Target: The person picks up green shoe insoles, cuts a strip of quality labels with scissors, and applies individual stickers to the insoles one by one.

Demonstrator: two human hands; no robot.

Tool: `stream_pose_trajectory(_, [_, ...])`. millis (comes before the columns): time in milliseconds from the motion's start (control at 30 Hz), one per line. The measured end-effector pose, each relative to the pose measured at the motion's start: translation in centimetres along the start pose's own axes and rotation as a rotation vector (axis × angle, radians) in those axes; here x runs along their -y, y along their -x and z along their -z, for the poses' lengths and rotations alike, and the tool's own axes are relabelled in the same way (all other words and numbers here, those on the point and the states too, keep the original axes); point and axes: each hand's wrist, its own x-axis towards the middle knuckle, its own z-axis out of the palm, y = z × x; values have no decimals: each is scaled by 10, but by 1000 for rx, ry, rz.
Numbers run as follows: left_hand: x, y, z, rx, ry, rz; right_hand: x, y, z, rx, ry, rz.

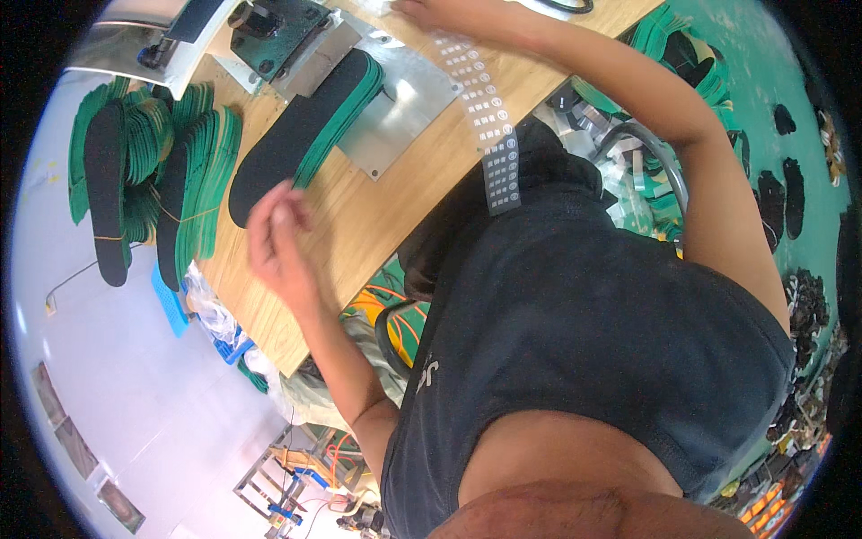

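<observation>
Two bare hands worked well apart. The left hand (283, 238) had its fingers loosely curled, slightly blurred, at the near end of a stack (292, 135) of black-topped green insoles; whether it touched the stack, I could not tell. The right hand (453, 15) lay at the top edge of the view, near the upper end of a strip (489, 117) of pale printed labels; its fingertips were too cut off to show whether they gripped anything. That strip ran across the wooden table (359, 216) and hung over its edge toward the person's black top (575, 314). The stack lay aslant on the table, its far end over a metal plate (409, 108), just beside a machine (280, 45). Left of it stood more bundles (202, 180) of insoles, some banded. Farther out, dark insoles (794, 198) lay on the green floor (754, 81) at right.
</observation>
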Motion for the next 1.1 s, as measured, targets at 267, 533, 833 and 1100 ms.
stream_pose_trajectory(267, [-7,-23,-88,544,551,472,119,78,97,83,-244,546])
stream_pose_trajectory(533, [-19,7,-85,201,630,436,141,119,101,204,-591,424])
stream_pose_trajectory(833, [-27,-1,-57,-196,643,112,174,92,43,303,-1339,-324])
stream_pose_trajectory(1100, [-37,-35,-31,-167,93,177,186,53,26,537,-1447,-469])
